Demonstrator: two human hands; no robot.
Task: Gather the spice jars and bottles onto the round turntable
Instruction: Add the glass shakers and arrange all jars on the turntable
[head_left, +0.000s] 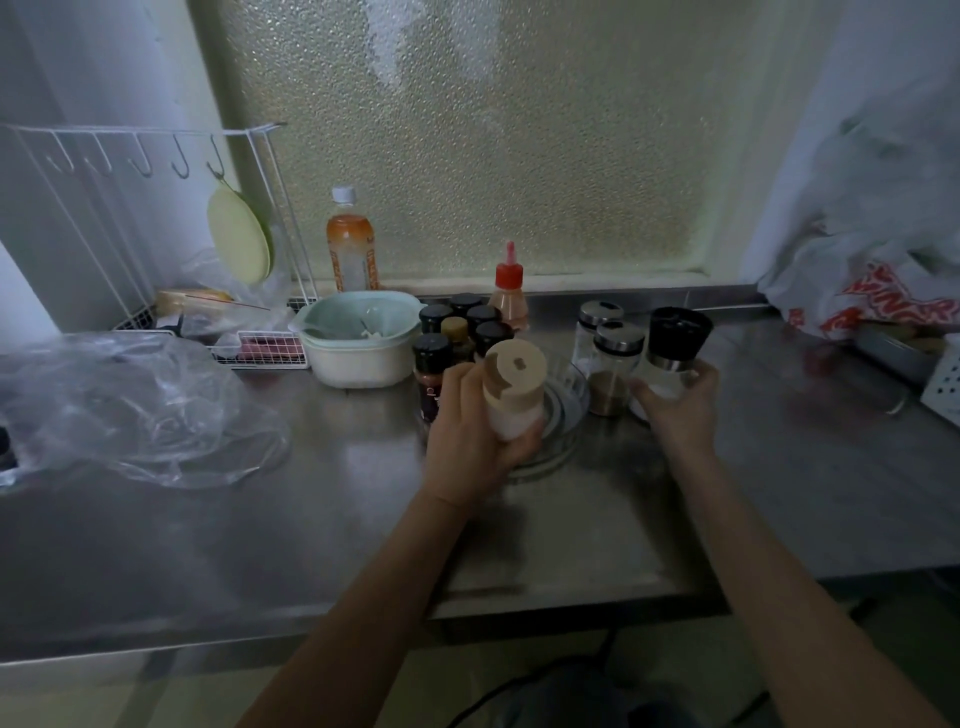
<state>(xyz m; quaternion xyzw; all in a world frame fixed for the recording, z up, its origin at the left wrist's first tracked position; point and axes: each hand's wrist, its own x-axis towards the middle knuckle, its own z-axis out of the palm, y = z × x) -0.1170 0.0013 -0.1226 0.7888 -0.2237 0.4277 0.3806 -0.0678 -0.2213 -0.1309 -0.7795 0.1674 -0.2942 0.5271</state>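
A clear round turntable lies on the steel counter at centre. Several small black-capped spice jars stand on its left and back part. My left hand grips a white jar with a wooden lid just above the turntable's front. My right hand holds a black-topped grinder to the right of the turntable. Two glass jars with steel lids stand between the turntable and the grinder. A red-capped sauce bottle stands behind the turntable.
A mint bowl nested in a white one sits left of the jars. An orange drink bottle and a white wire rack stand at the back left. Crumpled clear plastic lies at left, plastic bags at right.
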